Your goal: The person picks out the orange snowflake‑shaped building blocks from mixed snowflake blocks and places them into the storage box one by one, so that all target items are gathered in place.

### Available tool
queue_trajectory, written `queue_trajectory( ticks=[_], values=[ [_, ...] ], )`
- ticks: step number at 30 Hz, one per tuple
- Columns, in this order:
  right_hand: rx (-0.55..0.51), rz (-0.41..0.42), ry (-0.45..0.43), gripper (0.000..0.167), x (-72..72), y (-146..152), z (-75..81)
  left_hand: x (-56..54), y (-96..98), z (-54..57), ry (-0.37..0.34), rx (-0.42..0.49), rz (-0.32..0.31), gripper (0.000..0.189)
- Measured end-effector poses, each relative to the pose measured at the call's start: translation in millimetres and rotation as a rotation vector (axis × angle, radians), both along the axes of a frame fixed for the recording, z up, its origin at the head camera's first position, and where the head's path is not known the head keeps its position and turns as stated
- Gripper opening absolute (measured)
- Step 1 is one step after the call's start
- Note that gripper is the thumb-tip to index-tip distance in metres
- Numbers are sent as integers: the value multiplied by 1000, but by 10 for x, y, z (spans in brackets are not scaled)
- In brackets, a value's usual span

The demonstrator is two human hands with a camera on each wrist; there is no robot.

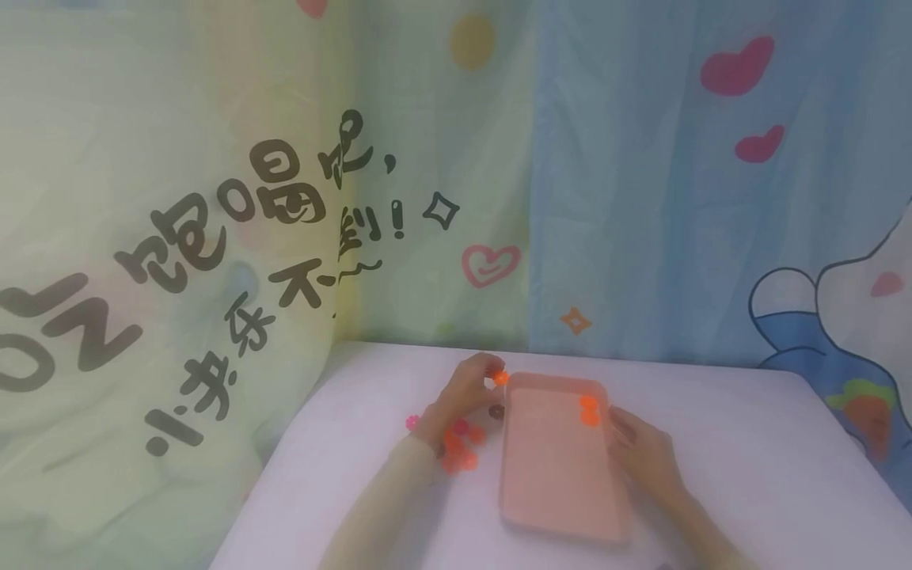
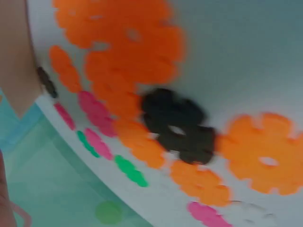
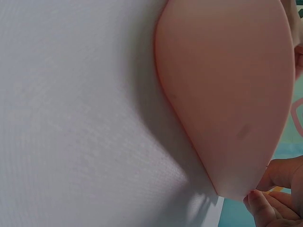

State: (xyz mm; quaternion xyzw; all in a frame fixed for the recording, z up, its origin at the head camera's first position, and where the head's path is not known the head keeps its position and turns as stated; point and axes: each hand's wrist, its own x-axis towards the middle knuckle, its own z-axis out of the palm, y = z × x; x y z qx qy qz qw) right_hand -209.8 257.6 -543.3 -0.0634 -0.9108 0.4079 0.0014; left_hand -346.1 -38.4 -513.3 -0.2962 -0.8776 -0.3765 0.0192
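Observation:
My left hand (image 1: 473, 384) pinches an orange flower-shaped plastic piece (image 1: 502, 378) beside the far left corner of a pink tray (image 1: 556, 483). My right hand (image 1: 644, 451) grips the tray's right rim, and in the right wrist view its fingers (image 3: 262, 208) pinch that rim. Two orange pieces (image 1: 589, 412) lie in the tray near its right wall. Under and beside my left wrist is a loose group of orange pieces (image 1: 459, 453), with pink ones among them. A black piece (image 1: 496, 412) lies between that hand and the tray.
The left wrist view shows more flower pieces spread over the white table, among them a black (image 2: 177, 127), a green (image 2: 131, 170) and a pink one (image 2: 97, 113). Printed curtains (image 1: 442, 158) hang behind and left of the table (image 1: 748, 459).

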Motion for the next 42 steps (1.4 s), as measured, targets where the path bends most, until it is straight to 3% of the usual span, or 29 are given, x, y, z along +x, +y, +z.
queue_trajectory(
  ticks=[6,18,25,29,33,37,39,42],
  values=[
    [-8,-1,-16,61,33,-11,35,-29,194,46,72,28,-39,43],
    [-22,16,-4,61,50,-2,45,0,589,150,50,172,-89,44],
    [-11,12,16,57,100,-59,145,119,823,160,-49,351,-122,42],
    [0,12,33,56,120,-89,190,219,926,184,-131,390,-98,38],
    [3,7,11,56,121,-98,212,330,997,218,-214,360,-8,38],
    [7,9,-9,57,127,-104,236,426,1039,242,-283,269,114,41],
    [-2,14,3,57,142,-109,258,433,1072,229,-298,275,102,41],
    [-1,23,47,55,160,-109,277,379,1129,170,-260,342,25,40]
  ],
)
